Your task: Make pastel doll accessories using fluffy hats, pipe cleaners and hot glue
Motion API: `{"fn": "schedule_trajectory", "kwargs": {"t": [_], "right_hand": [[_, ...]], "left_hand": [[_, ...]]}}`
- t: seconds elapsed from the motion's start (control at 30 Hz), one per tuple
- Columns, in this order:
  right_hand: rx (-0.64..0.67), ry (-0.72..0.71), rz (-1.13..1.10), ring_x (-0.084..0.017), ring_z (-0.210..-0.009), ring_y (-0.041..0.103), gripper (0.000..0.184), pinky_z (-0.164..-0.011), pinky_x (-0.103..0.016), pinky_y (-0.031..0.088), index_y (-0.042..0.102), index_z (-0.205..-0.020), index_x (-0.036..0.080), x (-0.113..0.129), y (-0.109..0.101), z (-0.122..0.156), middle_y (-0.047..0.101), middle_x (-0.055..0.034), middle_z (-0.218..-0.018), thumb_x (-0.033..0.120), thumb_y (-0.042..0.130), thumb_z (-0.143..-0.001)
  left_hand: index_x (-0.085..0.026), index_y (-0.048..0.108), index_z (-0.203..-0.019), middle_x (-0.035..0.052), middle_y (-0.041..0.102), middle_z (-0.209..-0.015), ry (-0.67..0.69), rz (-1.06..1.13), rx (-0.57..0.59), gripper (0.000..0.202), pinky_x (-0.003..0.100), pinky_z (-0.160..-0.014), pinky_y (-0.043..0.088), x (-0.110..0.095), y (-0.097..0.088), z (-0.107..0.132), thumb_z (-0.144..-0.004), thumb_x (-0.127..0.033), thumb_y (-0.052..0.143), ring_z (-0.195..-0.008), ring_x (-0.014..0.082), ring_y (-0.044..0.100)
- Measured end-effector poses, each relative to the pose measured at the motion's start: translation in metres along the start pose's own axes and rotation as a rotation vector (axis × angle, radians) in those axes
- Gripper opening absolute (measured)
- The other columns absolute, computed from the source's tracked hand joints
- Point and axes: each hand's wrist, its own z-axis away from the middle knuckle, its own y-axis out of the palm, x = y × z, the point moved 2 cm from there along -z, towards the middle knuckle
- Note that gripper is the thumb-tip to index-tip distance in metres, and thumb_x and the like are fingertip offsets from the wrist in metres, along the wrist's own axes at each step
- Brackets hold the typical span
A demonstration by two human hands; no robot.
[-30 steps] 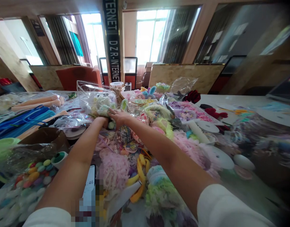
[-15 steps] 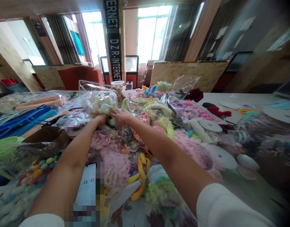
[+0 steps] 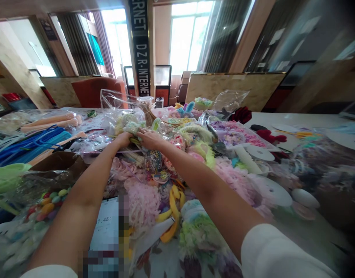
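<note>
Left hand and right hand close together at the bunch; grip unclear. A phone lies nearer.

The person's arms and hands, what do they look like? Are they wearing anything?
The right sleeve is plain white, with soft folds; only the edge of the left sleeve shows, white too. Below them, the left arm and right arm are bare. The left hand and right hand wear no gloves. Rings would be too small to tell.
</note>
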Motion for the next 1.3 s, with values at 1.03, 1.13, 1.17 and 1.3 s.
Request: {"fn": "schedule_trajectory", "kwargs": {"t": [1.03, 1.13, 1.17, 1.3], "right_hand": [[0.176, -0.023, -0.040, -0.026, -0.105, 0.063, 0.029, -0.095, -0.038, 0.046, 0.073, -0.100, 0.018, -0.006, -0.008, 0.009, 0.036, -0.0045, -0.153, 0.020, 0.056, -0.076], [0.166, -0.011, -0.054, -0.026, -0.107, 0.062, 0.031, -0.096, -0.036, 0.044, 0.071, -0.104, 0.018, -0.007, -0.008, 0.008, 0.041, -0.0053, -0.150, 0.021, 0.058, -0.077], [0.162, -0.006, -0.057, -0.026, -0.107, 0.062, 0.031, -0.096, -0.036, 0.044, 0.071, -0.105, 0.018, -0.007, -0.007, 0.008, 0.042, -0.0057, -0.149, 0.022, 0.058, -0.077], [0.150, 0.006, -0.066, -0.025, -0.108, 0.061, 0.030, -0.097, -0.037, 0.042, 0.071, -0.105, 0.018, -0.007, -0.007, 0.009, 0.044, -0.0057, -0.147, 0.027, 0.059, -0.079]], "left_hand": [[-0.015, 0.074, -0.071, 0.0018, 0.066, -0.062, -0.031, 0.496, 0.096, 0.027, 0.029, -0.062, 0.045, 0.006, -0.009, 0.006, -0.047, -0.028, 0.074, -0.062, 0.0183, 0.054], [-0.015, 0.074, -0.070, 0.0007, 0.065, -0.060, -0.049, 0.581, 0.055, 0.027, 0.029, -0.062, 0.044, 0.008, -0.015, 0.009, -0.046, -0.028, 0.074, -0.059, 0.0177, 0.053], [-0.016, 0.074, -0.070, 0.0001, 0.064, -0.059, -0.056, 0.608, 0.048, 0.029, 0.029, -0.062, 0.043, 0.008, -0.016, 0.009, -0.044, -0.028, 0.074, -0.059, 0.0173, 0.052], [-0.016, 0.073, -0.071, 0.0001, 0.066, -0.061, -0.066, 0.717, 0.033, 0.034, 0.029, -0.063, 0.043, 0.005, -0.019, 0.014, -0.040, -0.031, 0.078, -0.061, 0.0174, 0.054]]}}
